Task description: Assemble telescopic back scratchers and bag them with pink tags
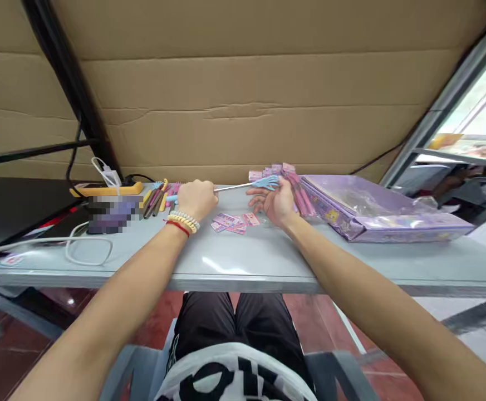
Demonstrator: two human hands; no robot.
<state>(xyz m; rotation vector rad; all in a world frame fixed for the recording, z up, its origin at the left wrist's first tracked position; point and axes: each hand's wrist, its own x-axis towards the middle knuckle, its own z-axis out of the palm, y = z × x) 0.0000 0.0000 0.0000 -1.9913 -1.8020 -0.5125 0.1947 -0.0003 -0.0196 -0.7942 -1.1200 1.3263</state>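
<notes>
My left hand (196, 199) is closed in a fist around the handle of a telescopic back scratcher (243, 185), whose thin metal rod runs to the right and ends in a light blue claw head. My right hand (275, 201) lies by that head with fingers pinched on it and also grips a bunch of pink sticks (300, 194). Small pink and purple paper labels (234, 222) lie on the grey table (246, 262) between my hands.
More coloured back scratchers (159, 199) lie left of my left hand, beside an orange power strip (107, 190) with a white charger and cable (88, 250). A purple plastic-wrapped flat box (376, 214) lies at the right. A cardboard wall stands behind the table.
</notes>
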